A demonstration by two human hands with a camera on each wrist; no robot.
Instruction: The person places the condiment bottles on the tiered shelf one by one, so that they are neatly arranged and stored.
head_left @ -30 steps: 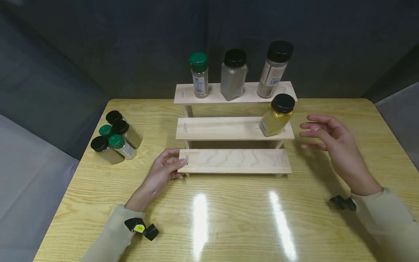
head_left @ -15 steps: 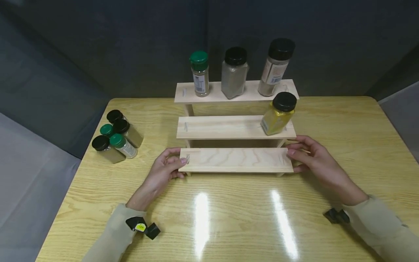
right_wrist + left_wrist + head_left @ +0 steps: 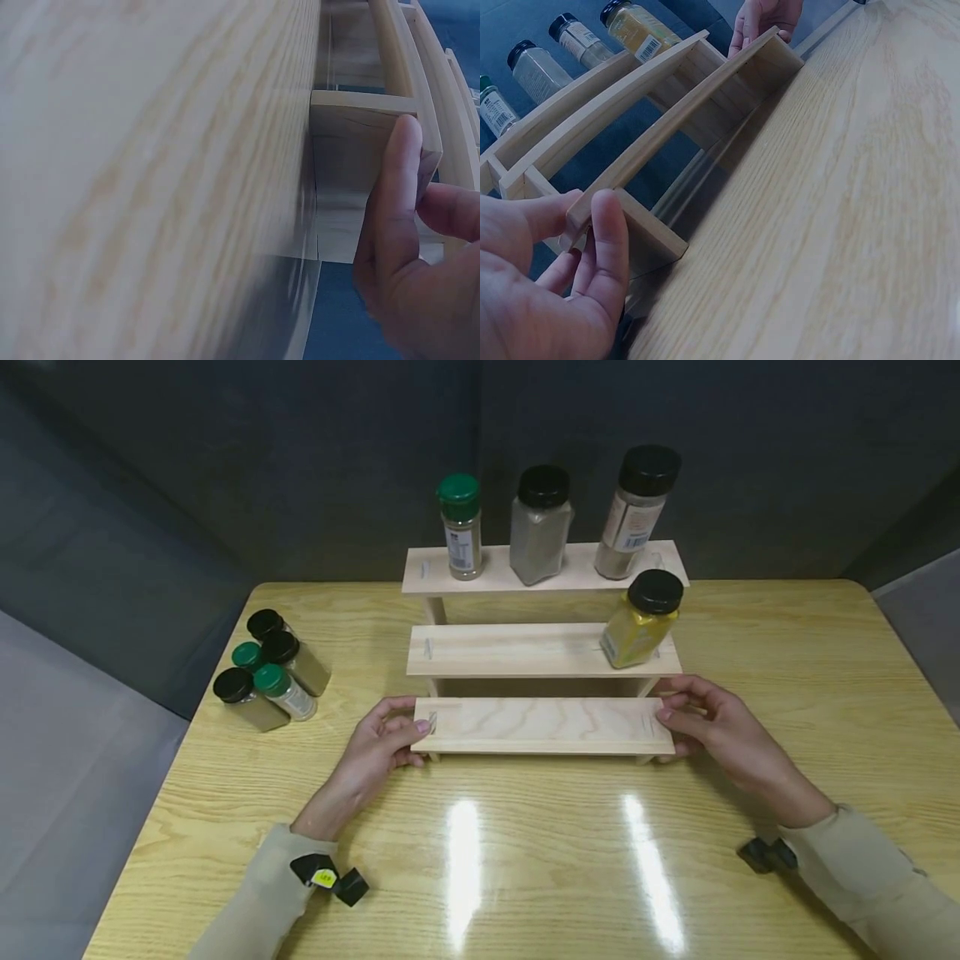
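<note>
Head view: the wooden rack [image 3: 517, 650] stood on the desk [image 3: 540, 852], between the left hand [image 3: 375, 745] and the right hand [image 3: 723, 720], its long axis running crosswise; both hands pinched the lowest shelf [image 3: 543, 725], one at each end, neither plainly nearer.

This looks like a screened-off set in a lab or studio, dressed with kitchen goods. A dark, creased cloth-like backdrop [image 3: 337, 468] rises along the far side, and a paler grey sheet [image 3: 75, 752] runs down the left. Lamp glare streaks the near part of the wood-grain counter [image 3: 547, 852]. Black gadgets [image 3: 311, 867] sit at both sleeves [image 3: 251, 889], pointing to recording work. The kitchen touch comes from a stepped wooden rack [image 3: 543, 725] and capped spice jars [image 3: 307, 668].
</note>
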